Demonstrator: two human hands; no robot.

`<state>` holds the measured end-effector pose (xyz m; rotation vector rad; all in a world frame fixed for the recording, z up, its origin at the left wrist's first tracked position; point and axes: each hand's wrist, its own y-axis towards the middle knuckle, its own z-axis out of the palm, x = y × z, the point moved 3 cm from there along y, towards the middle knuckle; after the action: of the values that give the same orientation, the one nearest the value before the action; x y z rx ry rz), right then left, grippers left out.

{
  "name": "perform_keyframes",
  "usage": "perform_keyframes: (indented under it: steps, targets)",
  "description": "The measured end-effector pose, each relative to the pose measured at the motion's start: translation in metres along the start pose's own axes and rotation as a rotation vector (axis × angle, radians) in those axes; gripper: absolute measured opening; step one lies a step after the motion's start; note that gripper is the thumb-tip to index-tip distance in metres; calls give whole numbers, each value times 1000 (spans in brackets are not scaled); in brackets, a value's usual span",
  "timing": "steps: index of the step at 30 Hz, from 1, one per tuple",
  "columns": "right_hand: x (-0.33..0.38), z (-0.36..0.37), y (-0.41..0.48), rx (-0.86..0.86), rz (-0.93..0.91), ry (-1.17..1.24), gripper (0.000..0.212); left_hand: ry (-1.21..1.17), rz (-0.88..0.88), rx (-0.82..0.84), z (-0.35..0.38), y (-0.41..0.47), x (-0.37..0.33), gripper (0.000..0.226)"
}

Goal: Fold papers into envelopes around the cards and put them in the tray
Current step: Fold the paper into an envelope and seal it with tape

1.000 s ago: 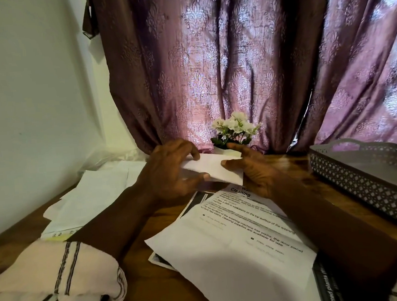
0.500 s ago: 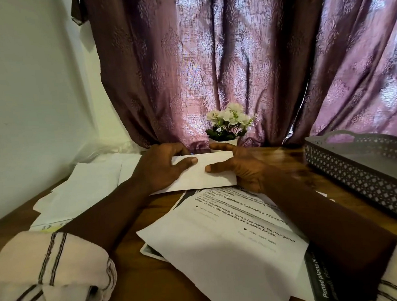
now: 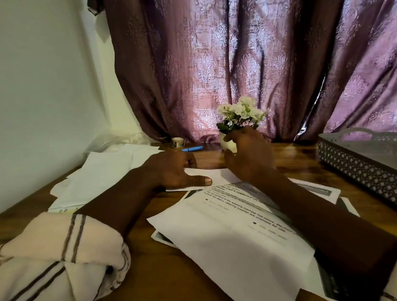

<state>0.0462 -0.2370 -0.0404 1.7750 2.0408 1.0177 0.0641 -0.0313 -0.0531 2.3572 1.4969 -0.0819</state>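
- The left hand (image 3: 170,169) lies flat, fingers spread, pressing the folded white paper (image 3: 212,176) onto the brown wooden desk (image 3: 169,278).
- The right hand (image 3: 250,157) hovers at the paper's right end, fingers loosely curled, gripping nothing.
- The grey perforated tray (image 3: 370,174) sits at the far right, well apart.

My left hand (image 3: 170,169) presses flat on the folded paper (image 3: 215,176), thumb along its near edge. My right hand (image 3: 249,156) hovers just beside it, fingers curled, flower pot (image 3: 227,143) beyond them.
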Motion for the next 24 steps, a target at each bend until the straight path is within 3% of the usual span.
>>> perform_keyframes:
  steps: [3, 5, 7, 9, 13, 16, 24]
  targets:
    - [26, 20, -9, 257, -53, 199, 7, -5, -64, 30, -8, -1, 3, 74]
    - [33, 35, -14, 369, -92, 210, 11, 37, -142, 15, -26, -4, 13, 60]
    - [36, 37, -15, 370, -139, 175, 13, 96, -252, -71, -47, -10, 31, 60]
    - [36, 36, -13, 359, -169, 186, 17, 193, -403, -165, -63, -18, 54, 76]
    - [31, 39, -13, 326, -199, 184, 16, 165, -662, -178, -58, -37, 84, 85]
    - [30, 40, -13, 340, -198, 189, 15, 223, -629, -137, -46, -43, 85, 74]
    - [33, 33, -14, 381, -213, 197, 16, 373, -604, -226, -47, -32, 72, 58]
